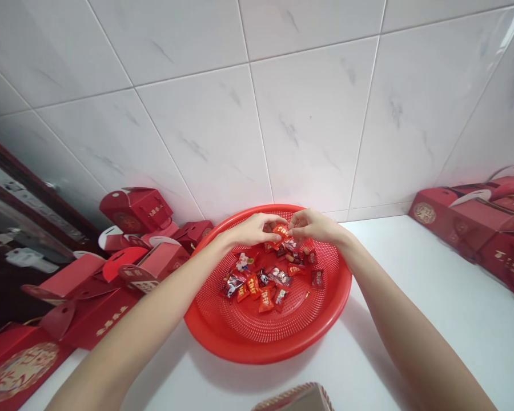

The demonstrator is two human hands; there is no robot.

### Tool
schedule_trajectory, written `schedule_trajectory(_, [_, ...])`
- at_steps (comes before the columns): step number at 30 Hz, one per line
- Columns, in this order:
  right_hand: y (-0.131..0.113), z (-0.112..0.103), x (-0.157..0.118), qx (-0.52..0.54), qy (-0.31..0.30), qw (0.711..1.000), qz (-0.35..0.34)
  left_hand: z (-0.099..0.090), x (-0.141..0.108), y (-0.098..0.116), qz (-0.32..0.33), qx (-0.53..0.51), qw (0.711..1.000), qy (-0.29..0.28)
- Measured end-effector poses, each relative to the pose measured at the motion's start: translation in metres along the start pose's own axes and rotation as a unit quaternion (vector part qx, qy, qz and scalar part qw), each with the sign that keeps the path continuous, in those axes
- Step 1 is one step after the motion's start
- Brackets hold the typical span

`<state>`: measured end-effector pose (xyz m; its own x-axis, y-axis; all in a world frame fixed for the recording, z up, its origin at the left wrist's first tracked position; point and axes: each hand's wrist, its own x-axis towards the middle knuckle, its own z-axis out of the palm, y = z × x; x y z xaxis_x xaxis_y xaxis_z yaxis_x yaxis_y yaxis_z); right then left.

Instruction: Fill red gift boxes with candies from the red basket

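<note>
A round red plastic basket (261, 351) with a perforated bottom stands on the white tabletop, holding several small wrapped candies. Over its far side, my left hand (257, 229) pinches an orange-red candy packet (280, 235) between thumb and fingers. My right hand (312, 226) is beside it, its fingertips closed near the same packet; what they grip is hidden. Just below the hands lie more candies in dark red wrappers. Nearer the basket's middle are an orange candy packet (266, 300), a brown-red packet (280, 277) and a dark packet (317, 278) to the right.
Red gift boxes (137, 210) with gold print are piled along the left. More red boxes (466, 228) stand at the right against the tiled wall (308, 125). At the bottom edge, part of an opened box (300, 398) shows. A dark cabinet (21, 228) is at far left.
</note>
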<state>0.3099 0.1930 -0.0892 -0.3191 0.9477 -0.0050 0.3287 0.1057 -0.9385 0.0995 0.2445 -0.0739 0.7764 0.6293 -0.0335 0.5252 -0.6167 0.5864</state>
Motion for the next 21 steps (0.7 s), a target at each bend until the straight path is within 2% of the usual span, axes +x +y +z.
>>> schedule_trajectory(7, [0.0023,-0.002,-0.0002,-0.061,-0.029,0.997,-0.038,0.0046,0.001,0.0037,0.009,-0.08,0.997,0.009])
schedule_trajectory(11, [0.0006,-0.002,0.0,-0.044,-0.028,0.998,-0.028,0.0045,0.0012,0.0018,0.027,-0.082,0.996,0.006])
schedule_trajectory(15, [-0.0012,-0.003,0.0004,-0.075,-0.009,0.996,-0.037,0.003,0.0016,-0.0027,0.02,-0.075,0.997,0.004])
schedule_trajectory(21, [-0.003,-0.0028,-0.0003,-0.059,-0.032,0.998,-0.014,0.0049,0.0019,-0.001,0.022,-0.094,0.995,0.025])
